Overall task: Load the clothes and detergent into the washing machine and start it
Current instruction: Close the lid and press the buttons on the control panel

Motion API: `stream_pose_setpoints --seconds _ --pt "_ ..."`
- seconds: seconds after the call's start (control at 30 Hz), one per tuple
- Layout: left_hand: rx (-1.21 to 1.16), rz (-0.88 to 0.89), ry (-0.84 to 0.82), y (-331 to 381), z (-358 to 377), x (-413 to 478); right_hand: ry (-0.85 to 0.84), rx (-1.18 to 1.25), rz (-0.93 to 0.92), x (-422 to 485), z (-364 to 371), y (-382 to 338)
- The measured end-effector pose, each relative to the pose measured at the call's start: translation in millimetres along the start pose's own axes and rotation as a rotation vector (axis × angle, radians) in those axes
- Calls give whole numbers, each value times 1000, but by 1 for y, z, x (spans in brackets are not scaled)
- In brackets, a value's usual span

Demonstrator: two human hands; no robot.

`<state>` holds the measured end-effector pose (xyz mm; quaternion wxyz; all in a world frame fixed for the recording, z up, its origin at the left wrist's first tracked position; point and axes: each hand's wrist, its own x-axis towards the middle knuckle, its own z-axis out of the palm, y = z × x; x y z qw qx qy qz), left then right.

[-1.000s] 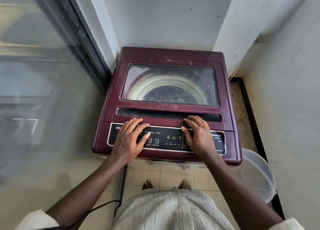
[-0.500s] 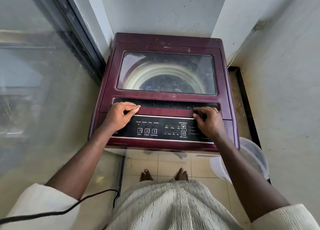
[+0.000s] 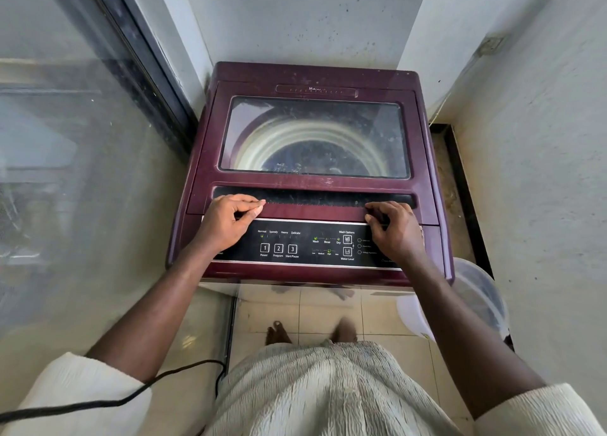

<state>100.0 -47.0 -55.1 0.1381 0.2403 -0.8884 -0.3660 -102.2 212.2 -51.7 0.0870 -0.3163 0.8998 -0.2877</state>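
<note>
The maroon top-load washing machine [image 3: 308, 77] stands in a corner with its glass lid [image 3: 315, 136] down. Dark clothes [image 3: 295, 161] show dimly in the drum through the glass. My left hand [image 3: 226, 222] and my right hand [image 3: 394, 228] rest at the two ends of the lid's front lip [image 3: 312, 212], fingers curled over it just below the dark handle recess. The black control panel [image 3: 305, 246] lies between my wrists, with small green lights lit over its numbered buttons. No detergent is in view.
A translucent white plastic tub [image 3: 476, 301] sits on the floor at the machine's right front corner. A glass sliding door [image 3: 65, 172] runs along the left, and walls close in behind and to the right. A black cable [image 3: 98, 402] trails across my left sleeve. My bare feet stand on tiles.
Both hands have left the control panel and moved up and outward onto the lid's front lip, fingers curling over it. The lid stays down.
</note>
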Motion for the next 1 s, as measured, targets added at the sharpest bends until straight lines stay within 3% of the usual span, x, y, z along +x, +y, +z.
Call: stream_pose_setpoints --seconds 0.2,0.43,1.0 --pt "33 -1 28 -1 2 -2 11 -3 -7 -1 2 -1" --pt "247 25 168 14 23 -5 75 -134 -102 -6 16 -19" --pt "384 42 176 42 15 28 12 -280 -68 17 9 -36"
